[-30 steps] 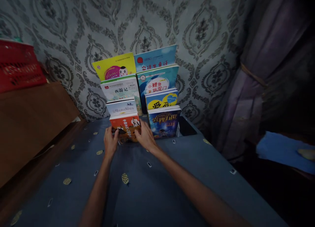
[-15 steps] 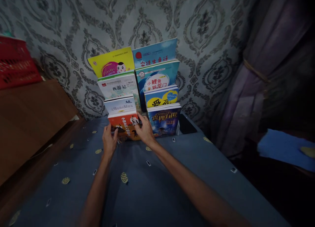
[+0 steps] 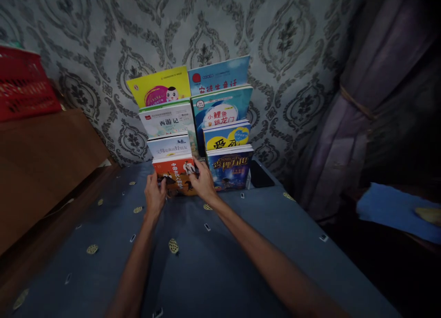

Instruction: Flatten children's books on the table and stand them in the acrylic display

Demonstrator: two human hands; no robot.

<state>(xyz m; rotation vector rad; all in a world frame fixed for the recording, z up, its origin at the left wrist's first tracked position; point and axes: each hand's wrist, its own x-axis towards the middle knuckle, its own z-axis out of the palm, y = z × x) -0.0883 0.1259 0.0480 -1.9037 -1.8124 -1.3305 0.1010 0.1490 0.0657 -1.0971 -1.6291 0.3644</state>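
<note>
Both hands clasp an orange-red book point(image 3: 176, 179) standing upright at the front of the left column of books. My left hand point(image 3: 155, 194) is curled round its left edge, thumb on the cover. At the right edge, my right hand point(image 3: 203, 181) grips it with the thumb across the front; its other fingers are partly hidden behind. Directly behind stand a pale blue-white book point(image 3: 168, 145), a pale green book point(image 3: 168, 121) and a yellow book point(image 3: 155, 87), rising in steps. Right of my right hand is a dark blue book point(image 3: 229, 168) at the front of the second column.
Behind the dark blue book rise a blue-and-yellow book point(image 3: 210, 135), a teal book point(image 3: 244, 102) and a light blue book point(image 3: 237, 67). A black flat object point(image 3: 262, 174) lies beside them on the blue patterned cloth point(image 3: 220, 258). Left are a cardboard box point(image 3: 44, 161) and red basket point(image 3: 25, 83).
The camera view has shifted slightly. Both hands stay at the sides of the orange-red book, and the books keep their places.
</note>
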